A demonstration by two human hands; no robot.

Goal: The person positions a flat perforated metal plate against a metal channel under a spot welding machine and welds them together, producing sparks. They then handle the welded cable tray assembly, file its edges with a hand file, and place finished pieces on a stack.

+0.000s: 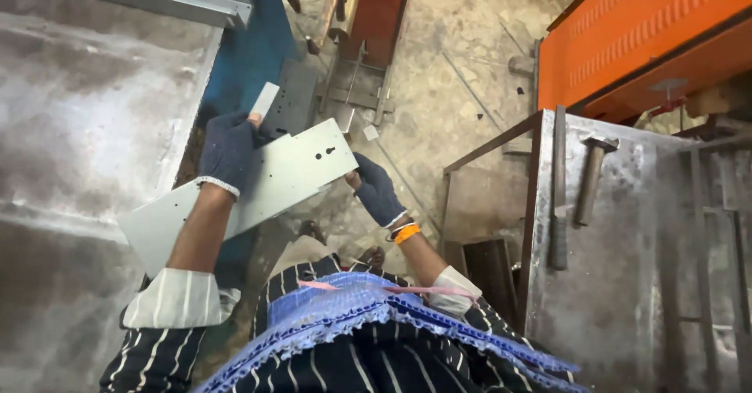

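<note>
Sheet-metal plate (258, 185), pale grey and oblong, is held in the air above the concrete floor (454, 88), its long axis running from lower left to upper right, with small punched holes near the upper-right end. Left hand (229, 152), in a dark blue glove, is clamped on the plate's upper edge and also pinches a small metal strip (264, 99). Right hand (376, 189), gloved alike, grips the plate's right end. A hammer (591, 180) lies on the steel surface (627, 283) to the right, well apart.
</note>
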